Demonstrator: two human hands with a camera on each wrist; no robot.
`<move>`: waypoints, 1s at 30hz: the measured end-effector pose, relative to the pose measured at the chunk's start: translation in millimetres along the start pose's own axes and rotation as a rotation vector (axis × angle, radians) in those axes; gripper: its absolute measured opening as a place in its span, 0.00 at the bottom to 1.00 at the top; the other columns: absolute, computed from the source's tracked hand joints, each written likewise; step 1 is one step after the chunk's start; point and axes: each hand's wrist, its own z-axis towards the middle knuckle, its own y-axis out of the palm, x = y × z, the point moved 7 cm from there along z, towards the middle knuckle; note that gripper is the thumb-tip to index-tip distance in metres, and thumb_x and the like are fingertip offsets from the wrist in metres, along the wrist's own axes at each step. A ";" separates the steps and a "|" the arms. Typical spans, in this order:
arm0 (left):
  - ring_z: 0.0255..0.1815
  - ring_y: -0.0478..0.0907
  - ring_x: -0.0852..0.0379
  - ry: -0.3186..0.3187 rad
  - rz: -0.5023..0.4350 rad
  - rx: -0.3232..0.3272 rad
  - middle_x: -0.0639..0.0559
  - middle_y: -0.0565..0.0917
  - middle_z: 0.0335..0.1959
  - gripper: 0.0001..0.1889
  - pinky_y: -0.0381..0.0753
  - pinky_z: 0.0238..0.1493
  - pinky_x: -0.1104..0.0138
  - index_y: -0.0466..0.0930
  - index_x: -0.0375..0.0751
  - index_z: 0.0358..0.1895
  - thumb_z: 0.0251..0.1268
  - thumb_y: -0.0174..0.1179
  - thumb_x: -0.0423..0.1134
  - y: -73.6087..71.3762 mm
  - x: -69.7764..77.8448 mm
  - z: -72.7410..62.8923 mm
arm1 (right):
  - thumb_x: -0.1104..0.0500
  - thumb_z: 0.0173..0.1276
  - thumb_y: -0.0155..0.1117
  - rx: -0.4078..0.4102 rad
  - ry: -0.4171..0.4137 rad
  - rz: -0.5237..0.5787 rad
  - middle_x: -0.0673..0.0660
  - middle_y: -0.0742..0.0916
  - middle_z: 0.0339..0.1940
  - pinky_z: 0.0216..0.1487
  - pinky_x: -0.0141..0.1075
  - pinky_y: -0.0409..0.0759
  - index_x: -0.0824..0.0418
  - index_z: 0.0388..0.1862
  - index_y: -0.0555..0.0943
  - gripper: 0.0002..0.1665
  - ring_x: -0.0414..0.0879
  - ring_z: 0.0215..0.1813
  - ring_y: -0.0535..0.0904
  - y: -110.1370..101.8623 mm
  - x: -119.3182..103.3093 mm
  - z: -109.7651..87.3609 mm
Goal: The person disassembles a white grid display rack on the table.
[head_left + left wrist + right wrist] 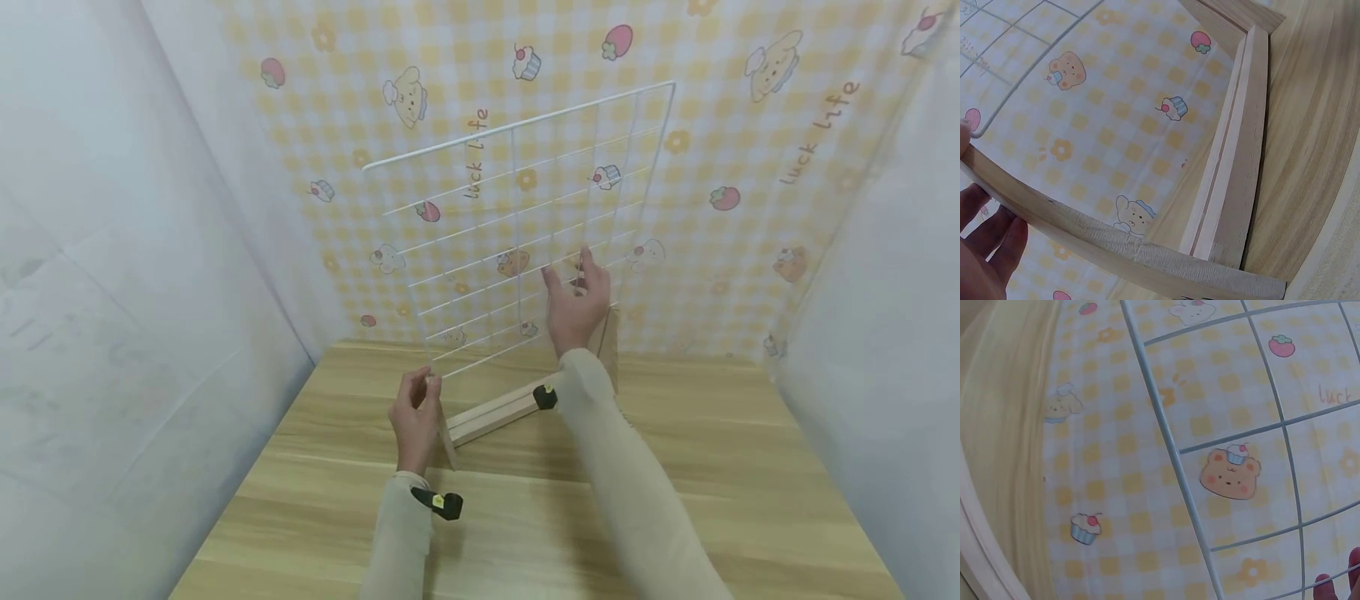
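A white wire grid panel (517, 127) stands tilted above a wooden stand, its thick border wire (1179, 451) crossing the right wrist view. My right hand (577, 310) holds the grid's wires low on its right part, with fingertips (1324, 590) showing behind them. At the stand's left end, my left hand (415, 421) grips the top of a wooden side piece (1091, 234), the thumb beside the grid's lower corner. A grooved wooden crossbar (495, 418) joins this side piece to the other side piece (612, 354), partly hidden behind my right arm.
The stand rests on a wood-grain table (697, 467). Behind it hangs a yellow checked cloth (697, 275) printed with cartoon figures. Pale walls (150, 250) close in the left and right sides.
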 end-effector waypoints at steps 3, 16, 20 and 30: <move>0.61 0.82 0.42 -0.007 0.002 0.000 0.39 0.86 0.55 0.18 0.80 0.65 0.49 0.79 0.45 0.57 0.73 0.59 0.51 0.4 0.1 0.5 | 0.54 0.59 0.78 -0.008 -0.059 -0.029 0.58 0.81 0.53 0.55 0.51 0.80 0.54 0.69 0.75 0.39 0.39 0.45 0.73 -5.4 -7.5 4.2; 0.65 0.80 0.44 -0.055 -0.002 -0.018 0.44 0.86 0.57 0.17 0.78 0.68 0.49 0.79 0.49 0.57 0.73 0.58 0.52 -1.2 1.6 0.1 | 0.55 0.58 0.79 -0.038 -0.239 -0.193 0.63 0.84 0.44 0.36 0.29 0.85 0.61 0.63 0.79 0.34 0.52 0.32 0.80 -47.7 0.9 14.7; 0.65 0.79 0.44 -0.078 -0.005 -0.023 0.44 0.85 0.59 0.17 0.78 0.69 0.50 0.78 0.49 0.57 0.73 0.59 0.52 0.0 0.6 -1.3 | 0.56 0.59 0.77 -0.084 -0.241 -0.236 0.62 0.83 0.41 0.29 0.15 0.76 0.62 0.64 0.79 0.34 0.52 0.28 0.80 -62.3 8.9 15.4; 0.66 0.79 0.45 -0.085 -0.018 -0.031 0.46 0.85 0.60 0.18 0.77 0.70 0.51 0.79 0.50 0.57 0.72 0.59 0.54 -0.1 -1.9 -1.3 | 0.55 0.59 0.78 -0.182 -0.091 -0.358 0.63 0.86 0.43 0.26 0.17 0.74 0.58 0.65 0.79 0.34 0.33 0.25 0.74 -110.7 43.3 19.8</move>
